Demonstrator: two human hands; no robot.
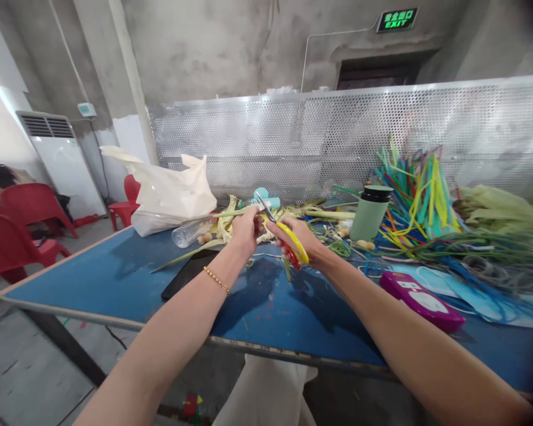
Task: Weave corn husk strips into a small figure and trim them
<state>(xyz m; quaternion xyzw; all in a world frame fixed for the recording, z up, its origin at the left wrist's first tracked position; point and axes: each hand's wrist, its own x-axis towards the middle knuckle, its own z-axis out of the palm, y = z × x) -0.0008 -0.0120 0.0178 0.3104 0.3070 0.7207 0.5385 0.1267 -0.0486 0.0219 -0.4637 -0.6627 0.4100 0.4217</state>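
Note:
My right hand [304, 236] is closed around scissors [298, 244] with yellow and red handles, their metal blades pointing up and away. Close by, my left hand [246, 229] is pinched beside the blades, and a long pale green strip [224, 214] runs leftward from its fingers. The strip's end inside the fingers is hidden. Below the left hand another green strip [177, 257] slants across the blue table [257, 307]. A dark flat tablet-like object [187, 277] lies partly behind my left forearm. Pale husk-like scraps [224, 225] are heaped beyond both hands.
A white plastic bag [173, 198] and clear bottle [189, 234] stand left. Right are a green tumbler [371, 214], colourful strips [420, 195], a purple device [420, 300] and tangled cords [484, 263]. A perforated metal panel [266, 142] backs the table; red chairs [35, 204] stand left.

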